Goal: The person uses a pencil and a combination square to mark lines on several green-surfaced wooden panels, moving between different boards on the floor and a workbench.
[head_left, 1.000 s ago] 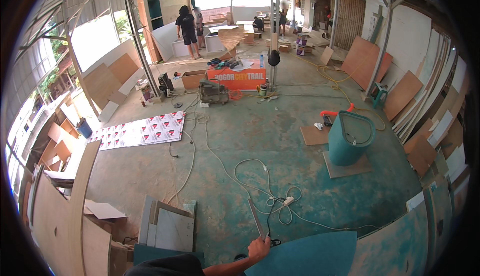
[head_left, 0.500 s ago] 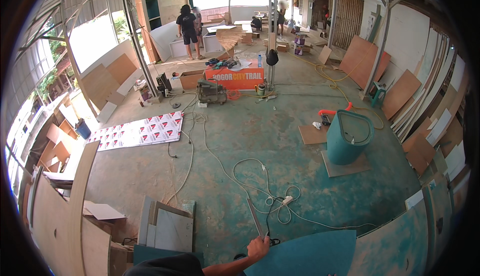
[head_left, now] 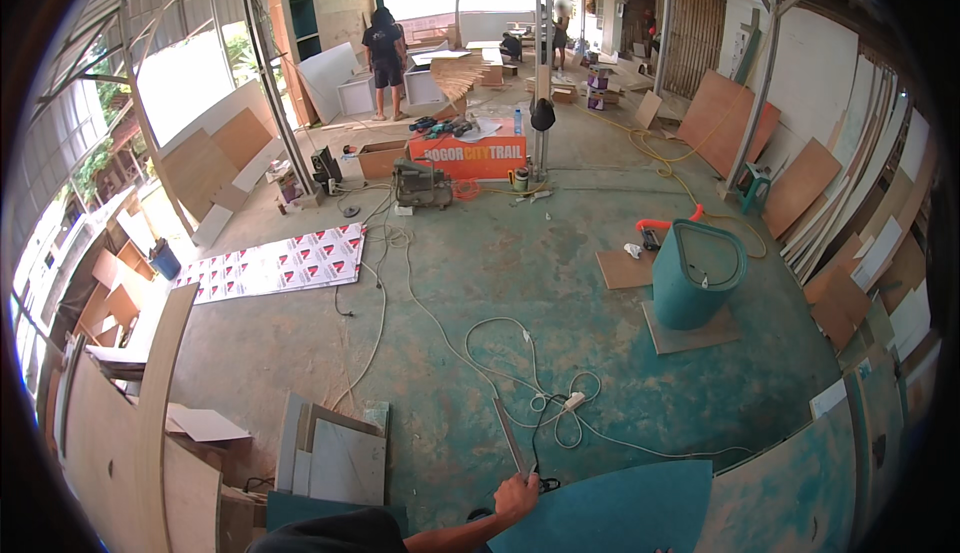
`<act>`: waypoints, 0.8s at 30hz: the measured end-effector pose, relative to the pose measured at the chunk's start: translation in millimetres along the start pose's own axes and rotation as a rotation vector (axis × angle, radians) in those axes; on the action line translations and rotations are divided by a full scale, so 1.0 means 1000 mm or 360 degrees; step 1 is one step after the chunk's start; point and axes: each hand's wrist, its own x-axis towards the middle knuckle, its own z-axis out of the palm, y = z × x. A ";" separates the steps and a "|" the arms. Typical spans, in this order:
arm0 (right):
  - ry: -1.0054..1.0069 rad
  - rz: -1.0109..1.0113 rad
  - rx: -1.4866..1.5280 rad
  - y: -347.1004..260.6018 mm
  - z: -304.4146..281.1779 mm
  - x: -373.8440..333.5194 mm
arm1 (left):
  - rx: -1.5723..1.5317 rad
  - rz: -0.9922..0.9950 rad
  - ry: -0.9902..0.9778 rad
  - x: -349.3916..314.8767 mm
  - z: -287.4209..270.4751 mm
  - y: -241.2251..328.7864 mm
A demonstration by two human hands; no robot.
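Observation:
My left hand (head_left: 515, 496) reaches in from the lower edge, its fingers wrapped round the near end of a long thin grey metal strip (head_left: 508, 431). The strip slants away over the green-stained floor. Beside the fingers are a black cable (head_left: 537, 441) and a small dark object (head_left: 549, 485), too small to make out. Just right of the hand lies a curved-edged teal panel (head_left: 620, 508). My right hand is out of view.
White extension cords (head_left: 470, 338) loop ahead, with a white socket block (head_left: 574, 401). A teal rounded drum-like form (head_left: 690, 278) stands right. Boards (head_left: 335, 453) lean at the lower left; a compressor (head_left: 424, 185) sits farther off. A person (head_left: 384, 58) stands at the back.
My left hand and the metal strip have hardly moved. At the back, the person in black has shifted slightly right, now mostly covering the person beside them.

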 end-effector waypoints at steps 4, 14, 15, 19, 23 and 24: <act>-0.0014 0.0022 0.0018 -0.007 -0.003 0.000 | 0.0008 -0.0006 0.0011 0.001 0.001 -0.001; 0.0001 0.0002 0.0008 -0.008 -0.004 0.000 | 0.0019 -0.0006 0.0059 -0.004 -0.002 0.005; 0.0007 -0.0004 0.0017 -0.007 -0.003 0.000 | 0.0019 -0.0007 0.0057 -0.003 -0.001 0.004; 0.0012 -0.0019 0.0027 -0.008 -0.003 0.000 | 0.0002 -0.0008 0.0049 -0.002 -0.001 0.003; 0.0024 -0.0072 0.0024 -0.002 -0.001 0.001 | 0.0029 0.0008 0.0063 -0.004 -0.003 0.004; 0.0021 -0.0069 0.0018 0.000 -0.001 0.001 | 0.0037 0.0008 0.0059 -0.005 -0.003 0.006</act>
